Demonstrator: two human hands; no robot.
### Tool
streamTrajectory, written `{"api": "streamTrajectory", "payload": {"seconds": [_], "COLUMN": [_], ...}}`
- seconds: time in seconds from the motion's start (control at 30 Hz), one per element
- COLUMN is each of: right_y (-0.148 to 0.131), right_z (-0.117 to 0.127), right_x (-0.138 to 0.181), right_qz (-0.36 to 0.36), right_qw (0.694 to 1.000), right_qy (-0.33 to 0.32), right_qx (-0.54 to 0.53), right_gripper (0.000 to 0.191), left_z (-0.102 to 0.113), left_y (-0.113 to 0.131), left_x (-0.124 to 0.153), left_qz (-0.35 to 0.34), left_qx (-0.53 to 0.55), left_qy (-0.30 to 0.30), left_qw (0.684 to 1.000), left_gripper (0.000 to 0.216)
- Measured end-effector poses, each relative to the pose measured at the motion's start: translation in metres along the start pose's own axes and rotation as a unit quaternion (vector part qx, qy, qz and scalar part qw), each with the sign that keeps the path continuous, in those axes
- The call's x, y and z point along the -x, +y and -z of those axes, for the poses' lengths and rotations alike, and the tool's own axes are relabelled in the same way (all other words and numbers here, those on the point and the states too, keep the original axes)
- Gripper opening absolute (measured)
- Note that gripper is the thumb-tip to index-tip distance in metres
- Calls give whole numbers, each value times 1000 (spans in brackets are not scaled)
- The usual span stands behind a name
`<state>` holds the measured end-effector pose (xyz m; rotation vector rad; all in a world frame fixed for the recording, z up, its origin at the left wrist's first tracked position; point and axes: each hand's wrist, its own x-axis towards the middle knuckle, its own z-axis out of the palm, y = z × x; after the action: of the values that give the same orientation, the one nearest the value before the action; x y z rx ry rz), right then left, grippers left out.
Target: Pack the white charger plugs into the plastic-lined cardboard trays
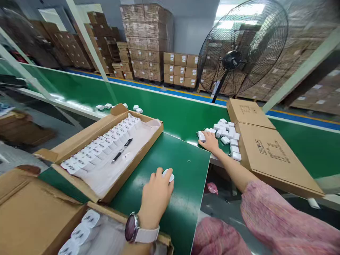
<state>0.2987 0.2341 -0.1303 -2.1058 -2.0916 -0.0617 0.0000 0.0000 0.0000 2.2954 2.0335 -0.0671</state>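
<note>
White and rounded, an adapter (169,176) is held on the green tabletop (183,159) by the left hand (156,191), fingers nearly closed. At the edge of an adapter pile (224,132) on the conveyor (175,115), another adapter (201,136) is touched by the right hand (211,142), fingers half bent; whether it is gripped cannot be told.

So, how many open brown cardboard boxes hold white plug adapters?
2: one brown cardboard box ahead and left of the left hand; another nearer the person, partly out of frame.
</note>
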Motion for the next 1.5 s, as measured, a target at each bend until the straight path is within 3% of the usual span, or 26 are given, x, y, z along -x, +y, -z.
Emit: {"api": "streamTrajectory", "payload": {"seconds": [0.13, 0.33, 0.5, 0.63, 0.73, 0.97, 1.17, 1.3, 1.4, 1.5], "right_y": [-21, -32, -28, -31, -33, -9, 6, -18, -65, -121], "right_z": [-1, -7, -14, -18, -17, -11, 7, 38, 58, 68], "right_x": [-18, -19, -33, -50, -48, -2, -20, -31, -4, 39], "right_qz": [-39, -182, -256, -259, -219, -39, -69, -17, 153, 405], "right_qw": [999, 983, 966, 965, 976, 998, 993, 991, 978, 907], "right_qy": [12, 3, -39, -27, 4, 43, 82, 90, 79, 66], "right_qx": [1, -6, -19, -17, -14, -28, -58, -94, -115, -90], "right_gripper": [72, 75, 80, 79, 66, 51, 53, 53, 49, 53], "left_z": [-1, 1, 2, 1, 3, 4, 3, 1, 2, 8], "left_y": [0, -2, 0, 1, 1, 2, 2, 0, 2, 2], "left_x": [-1, 2, 0, -2, -1, 2, 5, 5, 5, 8], "left_qz": [11, 55, 48, 29, 5, -6, -5, -11, -23, 1], "left_qx": [3, -9, -6, -4, 3, 24, 25, 32, 37, 45], "left_qy": [11, 9, -1, -8, -7, 7, 18, 19, 14, 31], "left_qw": [1000, 998, 999, 1000, 1000, 1000, 1000, 999, 999, 998], "left_gripper": [37, 55, 49, 35, 25, 26, 26, 26, 30, 47]}}
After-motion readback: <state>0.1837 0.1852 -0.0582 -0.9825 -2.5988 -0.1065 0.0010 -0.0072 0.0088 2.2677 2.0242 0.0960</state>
